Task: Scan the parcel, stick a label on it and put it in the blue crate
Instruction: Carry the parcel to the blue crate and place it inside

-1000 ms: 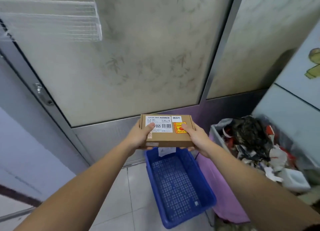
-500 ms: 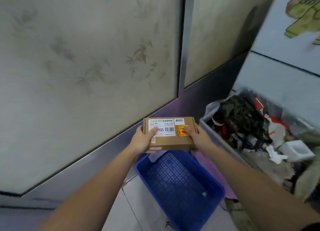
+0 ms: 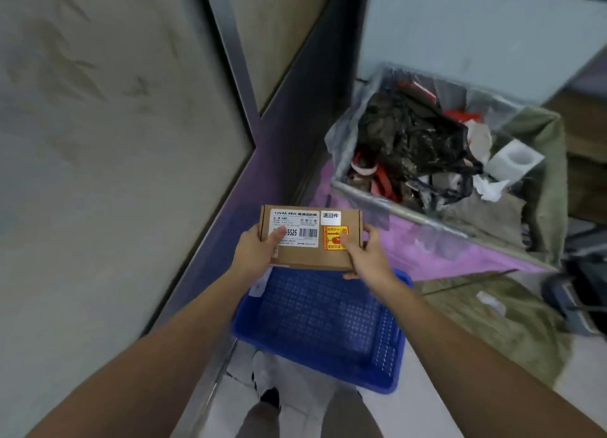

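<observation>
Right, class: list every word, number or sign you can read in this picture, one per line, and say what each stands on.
"12V4A 48W", then blurred characters: top of the white label on the cardboard box.
"5525": same label; earlier digits hidden by the left hand.
Barcode: same label, digits unreadable.
"退回件": small white sticker on the box.
Orange sticker: print too blurred, partly under the right hand.
Blue crate: no text.

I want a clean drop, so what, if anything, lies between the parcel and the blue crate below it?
Nothing visible does. The parcel, held by the left hand and right hand, hangs over the far end of the blue crate, whose mesh floor looks bare. The waste bin stands off to the right.
</observation>
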{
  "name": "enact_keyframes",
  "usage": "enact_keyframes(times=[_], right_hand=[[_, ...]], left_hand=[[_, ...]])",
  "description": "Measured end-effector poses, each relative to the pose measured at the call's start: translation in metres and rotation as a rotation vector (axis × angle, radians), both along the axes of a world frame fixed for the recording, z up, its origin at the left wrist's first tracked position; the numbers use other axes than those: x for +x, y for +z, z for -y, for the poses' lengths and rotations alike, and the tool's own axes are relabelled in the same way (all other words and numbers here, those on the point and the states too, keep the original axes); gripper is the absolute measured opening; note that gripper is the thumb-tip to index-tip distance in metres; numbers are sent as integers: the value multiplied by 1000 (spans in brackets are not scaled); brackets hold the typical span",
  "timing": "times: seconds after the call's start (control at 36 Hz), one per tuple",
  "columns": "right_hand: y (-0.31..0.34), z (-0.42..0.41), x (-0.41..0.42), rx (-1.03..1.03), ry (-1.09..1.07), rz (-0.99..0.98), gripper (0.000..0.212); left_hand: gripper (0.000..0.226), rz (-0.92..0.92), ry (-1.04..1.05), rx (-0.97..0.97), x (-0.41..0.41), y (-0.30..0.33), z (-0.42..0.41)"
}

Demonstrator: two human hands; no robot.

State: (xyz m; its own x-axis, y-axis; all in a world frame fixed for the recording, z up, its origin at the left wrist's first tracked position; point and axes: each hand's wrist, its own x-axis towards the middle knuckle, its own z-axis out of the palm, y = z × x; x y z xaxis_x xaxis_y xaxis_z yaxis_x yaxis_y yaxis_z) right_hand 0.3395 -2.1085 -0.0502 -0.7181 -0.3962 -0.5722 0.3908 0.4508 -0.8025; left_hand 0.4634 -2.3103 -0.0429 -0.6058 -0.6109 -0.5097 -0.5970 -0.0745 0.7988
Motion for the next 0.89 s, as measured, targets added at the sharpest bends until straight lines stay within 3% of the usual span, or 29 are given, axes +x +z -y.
enact_keyframes(times=[0.17,0.25,0.36,0.47,0.58,0.75,0.89], right_hand=[[-125,9,21,167,12,24,58],[-200,14,27,213,30,46,51],[-314,23,29,280,57,-1,49],[-432,28,40,397,39,-48,55],[-541,31,57,444,17,-38,56],[-659,36,65,459,51,-16,56],[-721,47,50,432,75,-41,56]], left_hand=[[30,75,-46,-51,-10,-119,16],[40,127,32,-10,-7,-203,20],[26,178,10,-35,2,-329,24],[45,243,-65,-61,16,-457,27],[42,280,-153,-103,27,-564,27],[40,328,-238,-197,22,-675,40],[40,327,-236,-269,4,-733,48]])
